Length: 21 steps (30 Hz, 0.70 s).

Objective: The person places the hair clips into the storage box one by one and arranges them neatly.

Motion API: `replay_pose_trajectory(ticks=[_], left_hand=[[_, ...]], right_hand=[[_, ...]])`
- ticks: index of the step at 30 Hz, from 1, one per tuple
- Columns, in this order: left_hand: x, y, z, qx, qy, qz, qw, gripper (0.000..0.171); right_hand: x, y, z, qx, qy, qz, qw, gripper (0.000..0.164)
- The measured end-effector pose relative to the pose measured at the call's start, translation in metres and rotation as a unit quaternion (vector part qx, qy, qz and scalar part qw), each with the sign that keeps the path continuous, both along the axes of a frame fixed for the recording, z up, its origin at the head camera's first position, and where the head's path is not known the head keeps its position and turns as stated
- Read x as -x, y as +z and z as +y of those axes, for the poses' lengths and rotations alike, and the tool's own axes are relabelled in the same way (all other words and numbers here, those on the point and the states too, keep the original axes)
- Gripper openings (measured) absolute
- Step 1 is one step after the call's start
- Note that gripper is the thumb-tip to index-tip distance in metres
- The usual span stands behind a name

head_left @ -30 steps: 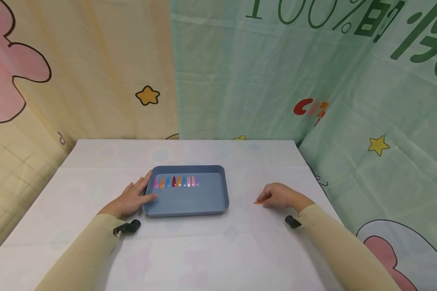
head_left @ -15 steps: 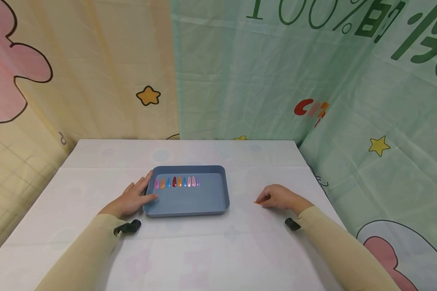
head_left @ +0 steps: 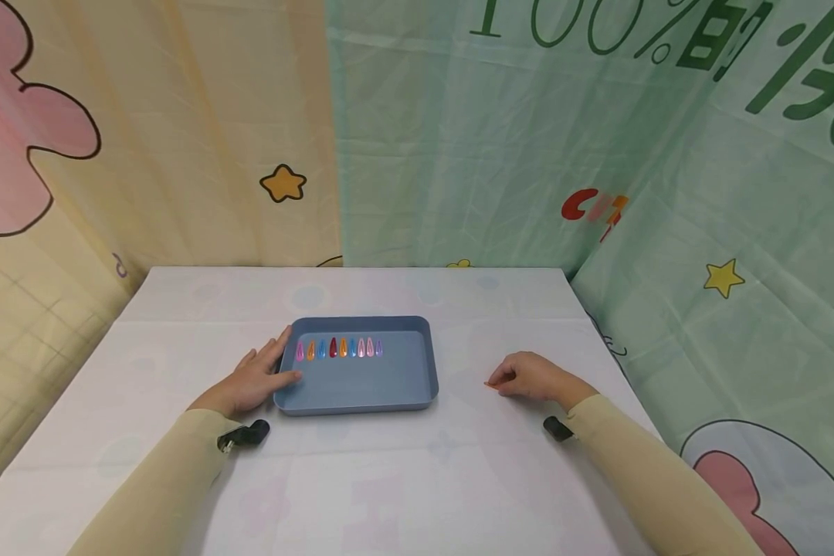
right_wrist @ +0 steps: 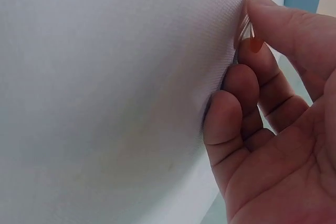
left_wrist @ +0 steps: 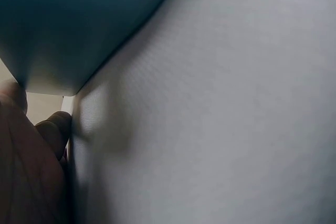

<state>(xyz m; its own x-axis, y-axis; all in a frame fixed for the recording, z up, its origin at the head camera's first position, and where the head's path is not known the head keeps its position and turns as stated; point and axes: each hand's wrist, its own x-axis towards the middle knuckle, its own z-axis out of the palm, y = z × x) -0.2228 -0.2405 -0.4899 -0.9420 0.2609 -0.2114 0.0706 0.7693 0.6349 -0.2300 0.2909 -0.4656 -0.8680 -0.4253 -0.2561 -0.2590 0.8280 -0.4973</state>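
A row of colourful snap hair clips [head_left: 333,347] lies in the upper left part of a blue-grey tray [head_left: 361,386]. My left hand [head_left: 253,378] rests at the tray's left side, fingers straight along the edge and thumb over the rim. In the left wrist view the tray's underside and wall [left_wrist: 79,24] fill the upper left. To the right of the tray, my right hand [head_left: 528,374] pinches an orange snap hair clip [head_left: 491,385] low at the tabletop. The right wrist view shows this clip [right_wrist: 255,44] between thumb and forefinger, mostly hidden, with the other fingers curled against the cloth.
A white patterned cloth covers the table [head_left: 389,479]. Printed curtains [head_left: 445,154] hang behind it and along both sides. Black wrist cameras [head_left: 559,427] stick out from both sleeves near the cloth.
My right hand stays in nearly the same place, with the orange hair clip's tip tilting slightly. The left hand and the tray keep their positions.
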Motion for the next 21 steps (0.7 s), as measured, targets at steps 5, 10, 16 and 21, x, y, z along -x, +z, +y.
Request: replay_pose_trajectory(ticks=[5,10,16,21], left_hand=[[0.000,0.001,-0.001,-0.001,-0.002,0.002,1.0000,0.104],[0.000,0.000,-0.001,-0.002,-0.002,0.003,1.0000,0.104],[0.000,-0.001,-0.001,-0.008,0.006,-0.009,0.9999,0.104],[0.001,-0.002,-0.001,-0.007,0.004,-0.007,0.9999,0.105]], right_hand=[[0.000,-0.001,-0.004,-0.003,0.006,0.016,1.000,0.022],[-0.002,0.002,-0.009,-0.008,0.000,0.020,1.000,0.022],[-0.003,0.004,-0.013,-0.025,-0.004,0.021,0.999,0.026],[-0.003,0.005,-0.016,-0.028,-0.018,0.020,0.999,0.025]])
